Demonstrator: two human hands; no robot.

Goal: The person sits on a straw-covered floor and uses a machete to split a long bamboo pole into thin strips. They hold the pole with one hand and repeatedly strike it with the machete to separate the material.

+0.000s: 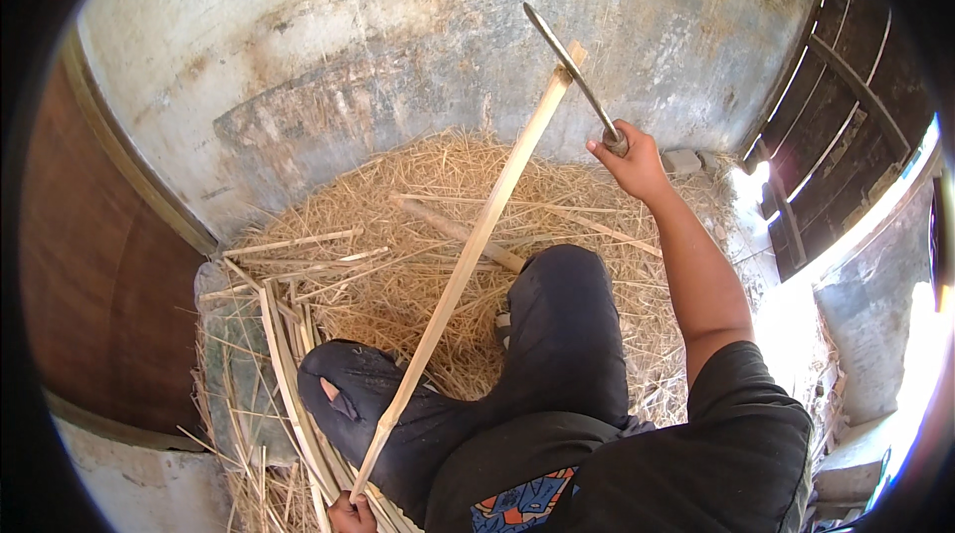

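Observation:
A long, pale bamboo strip (468, 260) slants up from the lower left to the upper middle, passing over my bent leg. At its lower end my left hand (351, 513) is closed around it, partly cut off by the picture's edge. My right hand (633, 161) grips the handle of a long-bladed knife (574, 66), arm stretched forward. The blade lies across the strip near its far end, touching it or just in front of it; I cannot tell how deep it sits.
Straw and shavings (428, 165) cover the floor. A round stick (453, 227) lies ahead of my knees. Split bamboo strips (284, 364) are piled at my left by a stone block (239, 364). A stained wall (398, 56) stands ahead, a brown panel (109, 265) left, dark planks (846, 66) right.

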